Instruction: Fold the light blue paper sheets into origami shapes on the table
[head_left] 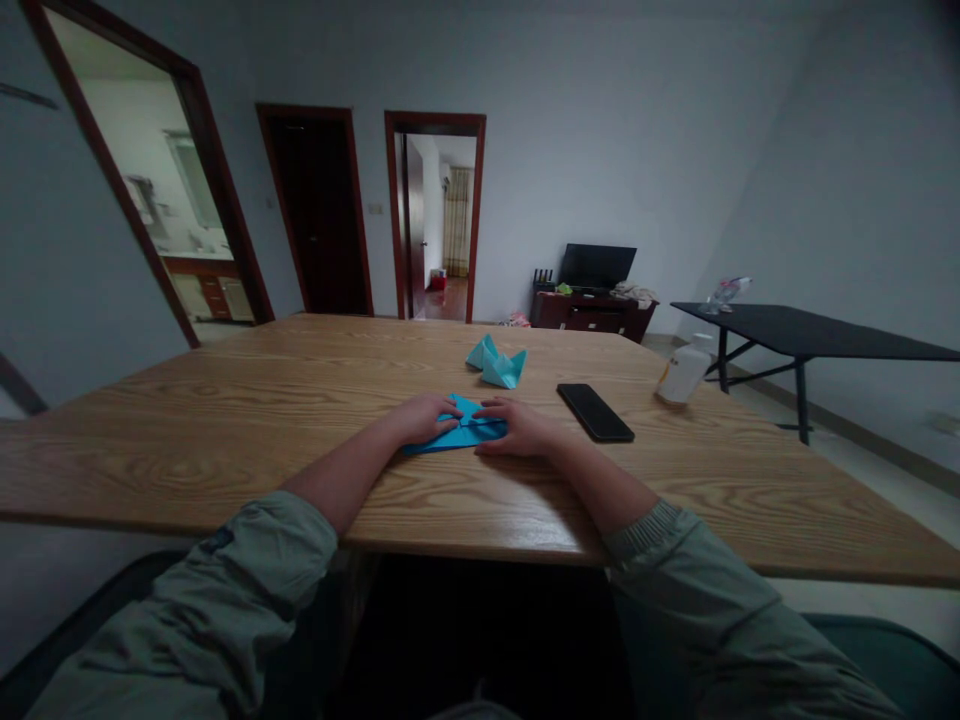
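A folded sheet of bright blue paper [466,432] lies on the wooden table [247,440], in front of me. On its left part rests my left hand [426,418], its fingers on the paper. My right hand [517,427] touches the paper's right part, thumb and fingers apart around the folded edge. Both hands press on the sheet from above, and neither lifts it. Just beyond them stands a light blue folded paper shape [502,368] with pointed tips.
A black phone [595,411] lies right of my right hand. Farther right stands a translucent bottle [685,371]. Beyond the table are a black folding table [817,330], a television [598,267] on a dark cabinet [592,315], and doorways.
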